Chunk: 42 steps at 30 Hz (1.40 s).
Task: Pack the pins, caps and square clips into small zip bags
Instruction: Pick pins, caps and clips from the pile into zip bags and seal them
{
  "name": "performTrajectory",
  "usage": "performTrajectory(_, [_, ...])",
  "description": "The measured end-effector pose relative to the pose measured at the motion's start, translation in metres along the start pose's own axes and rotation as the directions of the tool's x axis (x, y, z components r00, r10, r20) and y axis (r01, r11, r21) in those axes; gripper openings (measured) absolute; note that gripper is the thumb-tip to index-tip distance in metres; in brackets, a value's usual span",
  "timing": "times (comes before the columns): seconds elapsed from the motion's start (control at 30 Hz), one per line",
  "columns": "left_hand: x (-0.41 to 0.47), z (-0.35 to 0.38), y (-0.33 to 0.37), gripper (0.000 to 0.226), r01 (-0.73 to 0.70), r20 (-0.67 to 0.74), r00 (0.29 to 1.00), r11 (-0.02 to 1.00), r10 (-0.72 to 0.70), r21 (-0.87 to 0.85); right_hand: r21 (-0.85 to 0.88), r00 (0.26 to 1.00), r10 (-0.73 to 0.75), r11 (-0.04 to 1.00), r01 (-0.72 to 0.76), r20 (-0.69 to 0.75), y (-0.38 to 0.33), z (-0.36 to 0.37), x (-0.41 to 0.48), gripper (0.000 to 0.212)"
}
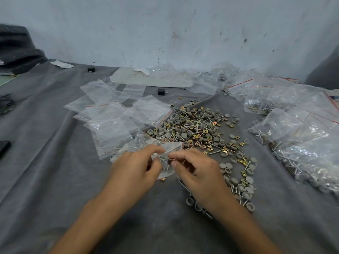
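Observation:
Low in the middle of the view, a small clear zip bag (166, 158) is held between both hands. My left hand (135, 171) pinches its left side and my right hand (198, 171) pinches its right side at the mouth. A few pins show through the plastic, and a brass square clip (163, 179) lies just under it. Behind the hands spreads a heap of grey caps, brass square clips and metal pins (198, 131). More caps and pins (242, 184) trail along the right of my right hand.
Empty zip bags (113, 114) lie scattered at the left of the heap. Filled bags (302, 136) pile up at the right. A grey cloth (55, 180) covers the table, a white tray (152, 79) and two small black blocks sit near the stained wall.

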<state>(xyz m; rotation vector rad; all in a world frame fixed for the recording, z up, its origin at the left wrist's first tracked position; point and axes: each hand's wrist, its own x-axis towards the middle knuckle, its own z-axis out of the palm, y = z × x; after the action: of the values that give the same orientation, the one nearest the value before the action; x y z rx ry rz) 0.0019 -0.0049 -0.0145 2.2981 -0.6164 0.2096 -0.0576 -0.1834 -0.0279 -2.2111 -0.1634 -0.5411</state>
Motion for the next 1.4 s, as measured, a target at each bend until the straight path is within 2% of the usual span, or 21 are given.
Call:
performTrajectory(0.1, [0.0, 0.001, 0.0, 0.024, 0.002, 0.01, 1.0, 1.0, -0.002, -0.006, -0.022, 1.0, -0.017, 1.0, 0.017, 0.021, -0.002, 0.003, -0.001, 0.033])
performTrajectory(0.33, [0.0, 0.001, 0.001, 0.024, 0.009, 0.022, 1.0, 1.0, -0.009, -0.019, -0.011, 1.0, 0.013, 1.0, -0.013, -0.026, -0.004, 0.004, -0.002, 0.016])
performTrajectory(0.47, [0.0, 0.002, 0.0, 0.025, -0.001, 0.037, 0.999, 1.0, 0.001, -0.019, -0.051, 1.0, 0.014, 0.999, -0.013, 0.027, -0.002, 0.007, -0.001, 0.026])
performTrajectory(0.57, [0.0, 0.001, -0.001, 0.025, 0.005, 0.041, 0.999, 1.0, -0.004, -0.023, -0.055, 1.0, -0.015, 0.998, 0.016, 0.018, -0.001, 0.008, -0.002, 0.024])
performTrajectory(0.73, [0.002, 0.001, -0.004, 0.023, 0.039, 0.013, 0.999, 0.998, -0.039, -0.039, 0.157, 0.992, 0.096, 0.984, -0.082, -0.083, -0.001, -0.007, 0.003, 0.013])
performTrajectory(0.83, [0.002, -0.001, -0.005, 0.023, 0.041, 0.002, 0.999, 0.999, -0.041, -0.034, 0.001, 0.984, 0.162, 0.987, -0.162, -0.079, 0.009, -0.026, 0.008, 0.008])
performTrajectory(0.97, [0.003, -0.002, -0.005, 0.023, 0.045, 0.001, 0.999, 0.999, -0.045, -0.031, -0.31, 0.958, 0.233, 0.935, -0.173, 0.169, 0.017, -0.03, 0.007, 0.003])
performTrajectory(1.07, [0.003, -0.002, -0.005, 0.023, 0.051, -0.005, 0.999, 0.998, -0.052, -0.027, -0.453, 0.94, 0.259, 0.881, -0.135, 0.223, 0.017, -0.023, 0.006, 0.012])
performTrajectory(1.17, [0.002, -0.002, -0.005, 0.024, 0.054, -0.003, 0.999, 0.998, -0.055, -0.025, -0.456, 0.92, 0.262, 0.883, -0.107, 0.291, 0.018, -0.023, 0.007, 0.018])
performTrajectory(1.23, [0.002, -0.002, -0.005, 0.024, 0.05, 0.005, 0.999, 0.998, -0.05, -0.026, -0.429, 0.908, 0.258, 0.898, -0.099, 0.331, 0.019, -0.025, 0.006, 0.014])
performTrajectory(1.3, [0.002, -0.002, -0.005, 0.024, 0.046, 0.01, 0.999, 0.999, -0.046, -0.022, -0.412, 0.92, 0.241, 0.906, -0.098, 0.31, 0.02, -0.026, 0.006, 0.005])
performTrajectory(1.4, [0.002, -0.002, -0.005, 0.024, 0.042, 0.012, 0.999, 0.999, -0.042, -0.018, -0.322, 0.945, 0.233, 0.934, -0.152, 0.23, 0.021, -0.026, 0.006, 0.009])
